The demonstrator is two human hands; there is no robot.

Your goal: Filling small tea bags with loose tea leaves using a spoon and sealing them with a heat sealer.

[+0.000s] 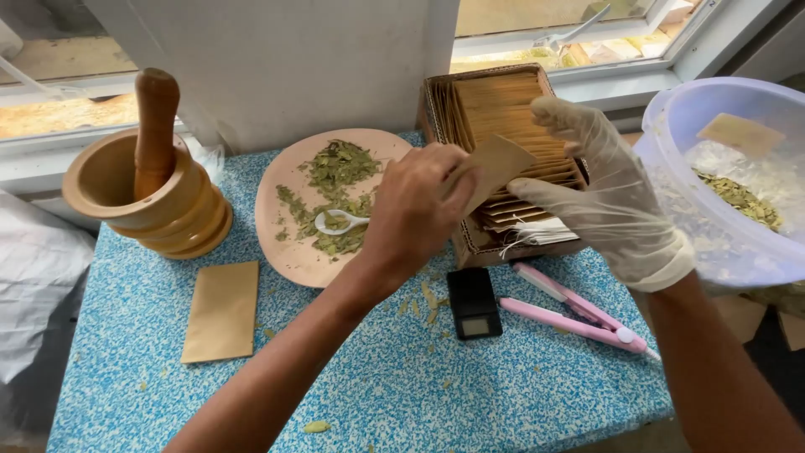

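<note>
left hand over brown sachet, its lower half hidden

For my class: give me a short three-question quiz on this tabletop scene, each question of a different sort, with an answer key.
1. True or false: the right hand wears a glove.
2. Where does the white spoon lie? A) in the mortar B) on the plate among the leaves C) in the tub
3. Fill in: the bare left hand holds a brown ______ over the box.

Key
1. True.
2. B.
3. Sachet; a second one lies flat on the table.
</note>
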